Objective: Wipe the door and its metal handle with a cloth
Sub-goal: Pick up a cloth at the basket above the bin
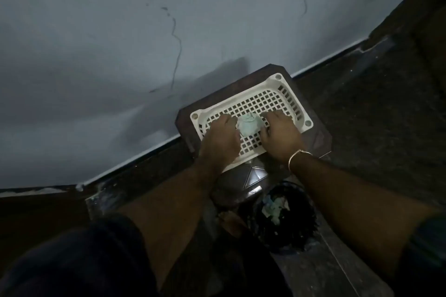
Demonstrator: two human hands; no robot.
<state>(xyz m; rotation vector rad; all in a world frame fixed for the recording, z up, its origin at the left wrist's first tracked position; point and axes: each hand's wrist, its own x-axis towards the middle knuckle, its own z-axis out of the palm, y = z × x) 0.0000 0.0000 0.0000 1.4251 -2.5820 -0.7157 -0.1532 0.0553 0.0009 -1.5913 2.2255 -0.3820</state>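
Both hands are down in the basket w/ the cloth between them: left hand (220,138) has curled fingers against the cloth's left edge, right hand (281,136) curled at its right edge. Looks like both are pinching or bunching it, but fingertips are hidden, so can't tell how firm the hold is.

Largest first: pale grey wall (144,31) fills the top, w/ thin dark squiggle marks. No door or metal handle in view, so the wiping itself hasn't begun. Dark speckled floor (374,116) runs to the wall's base at right. Dark brown stool (313,138) stands near the wall; white perforated basket (293,100) sits on top of it. Black round bin (284,214) on the floor, just below the stool, has pale scraps inside.

Cloth (248,124): small, pale green-white, crumpled, lying on the basket's grid bottom. Prob. very light, soft, floppy, no breakage risk; may snag a bit on the grid holes. Best grab: bunch the middle in one fist, lift straight up. The basket is likely light too & may shift.

Thin bangle (299,153) on right wrist.
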